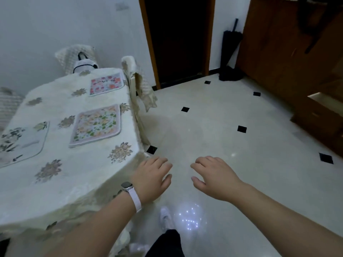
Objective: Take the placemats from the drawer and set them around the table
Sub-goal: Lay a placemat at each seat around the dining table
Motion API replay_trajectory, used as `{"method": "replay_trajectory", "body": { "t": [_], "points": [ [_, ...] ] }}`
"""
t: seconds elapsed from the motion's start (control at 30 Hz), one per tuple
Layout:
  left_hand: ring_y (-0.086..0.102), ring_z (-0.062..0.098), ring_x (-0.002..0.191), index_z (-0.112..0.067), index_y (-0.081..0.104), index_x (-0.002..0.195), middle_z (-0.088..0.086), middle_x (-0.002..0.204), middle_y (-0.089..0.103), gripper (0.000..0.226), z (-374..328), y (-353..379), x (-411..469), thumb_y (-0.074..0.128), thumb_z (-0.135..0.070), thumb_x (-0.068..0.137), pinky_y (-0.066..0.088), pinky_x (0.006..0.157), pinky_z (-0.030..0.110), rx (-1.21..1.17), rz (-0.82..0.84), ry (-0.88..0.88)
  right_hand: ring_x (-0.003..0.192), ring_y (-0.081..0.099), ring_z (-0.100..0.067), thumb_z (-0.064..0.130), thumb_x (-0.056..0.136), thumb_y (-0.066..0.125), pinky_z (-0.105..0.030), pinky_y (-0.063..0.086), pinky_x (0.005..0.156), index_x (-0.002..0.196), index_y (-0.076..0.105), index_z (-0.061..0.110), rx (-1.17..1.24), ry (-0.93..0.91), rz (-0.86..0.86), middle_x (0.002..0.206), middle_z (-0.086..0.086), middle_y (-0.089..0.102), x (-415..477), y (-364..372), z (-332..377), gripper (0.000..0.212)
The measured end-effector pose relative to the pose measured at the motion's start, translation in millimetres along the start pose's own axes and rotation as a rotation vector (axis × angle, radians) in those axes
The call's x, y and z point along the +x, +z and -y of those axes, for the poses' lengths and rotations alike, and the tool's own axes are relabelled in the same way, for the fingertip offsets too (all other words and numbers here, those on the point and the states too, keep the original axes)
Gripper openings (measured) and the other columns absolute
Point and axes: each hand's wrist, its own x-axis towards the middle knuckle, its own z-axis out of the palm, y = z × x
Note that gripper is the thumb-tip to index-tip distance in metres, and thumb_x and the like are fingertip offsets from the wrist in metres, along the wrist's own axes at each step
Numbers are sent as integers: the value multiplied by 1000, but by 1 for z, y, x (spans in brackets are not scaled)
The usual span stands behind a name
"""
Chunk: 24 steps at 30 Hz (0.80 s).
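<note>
Three placemats [96, 125] lie on the table [61, 182].

1. The room is dim, with a cool grey-blue cast over the walls and floor [232, 127].
2. A cluster of small white light points glares off the glossy tiles near the bottom centre.
3. The doorway [178, 38] is almost black.
4. Straight lines bow toward the edges from the wide lens.
5. The tablecloth [61, 175] pattern looks soft and smeared.
</note>
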Motion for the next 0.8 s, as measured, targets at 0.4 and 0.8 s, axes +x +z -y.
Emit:
{"method": "replay_trajectory", "body": {
  "t": [0.4,0.8],
  "points": [
    [64,26,92,-17,70,101,4,105,69,31,188,36,61,55,-36,82,53,70,36,-84,-7,-240,83,63,-19,49,83,47,-33,52,70,101,68,24,-64,-40,135,96,6,65,222,26,-3,37],
    [66,31,91,-15,72,106,9,106,71,41,371,16,23,46,-39,86,56,69,41,10,104,-646,95,61,-26,51,85,38,-36,48,79,112,65,22,-3,-320,221,104,1,65,425,72,67,48]
  ]
}}
